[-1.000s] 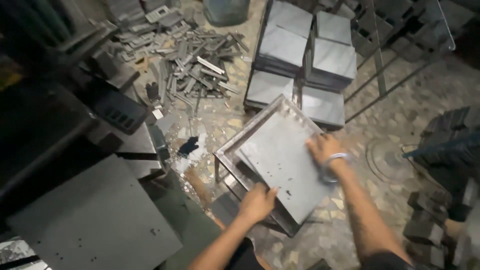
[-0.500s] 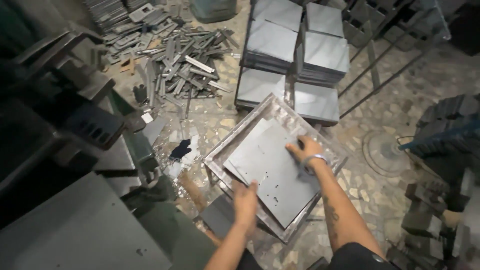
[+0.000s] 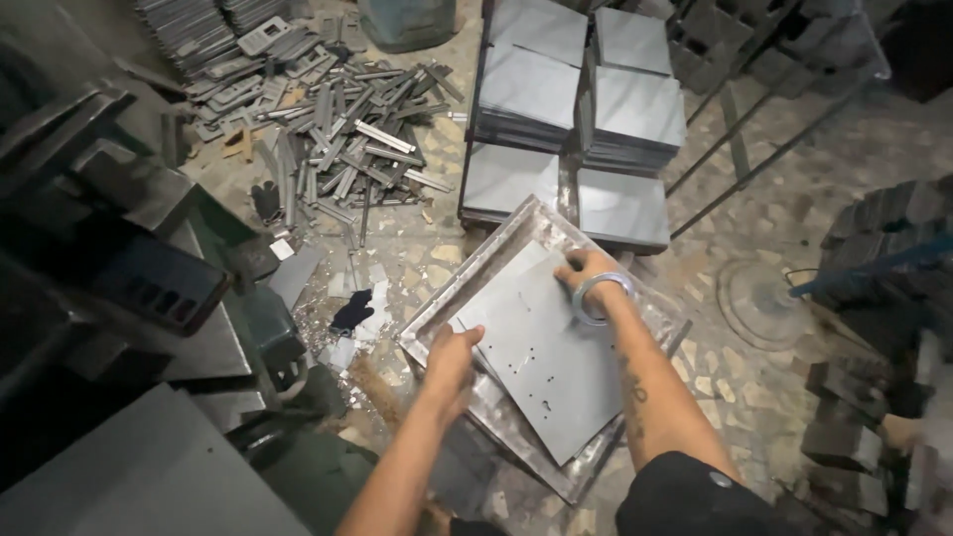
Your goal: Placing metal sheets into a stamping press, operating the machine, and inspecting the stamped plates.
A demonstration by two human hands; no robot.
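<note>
Over a shallow metal tray point(image 3: 467, 288) at the middle of the head view, both bare hands work on a flat grey metal sheet point(image 3: 551, 357) that lies tilted inside it, pierced with a few small holes. At about 7 o'clock of the sheet the left hand point(image 3: 452, 359) curls its grip over the sheet's near-left edge, fingers closed round that edge. At about 12 o'clock the right hand point(image 3: 586, 273), a bracelet point(image 3: 601, 298) on its wrist, rests on the sheet's upper corner with fingers bent and pressing down; whether it clasps the edge or only presses I cannot tell. Beyond the tray, toward 12 o'clock, stacks of grey plates point(image 3: 581, 109) sit on the floor, and at 10 o'clock lies a heap of metal strips point(image 3: 342, 139). Dark machine parts point(image 3: 119, 258) fill the 9 o'clock side, and a small black rag point(image 3: 350, 312) lies near the tray's left rim.
</note>
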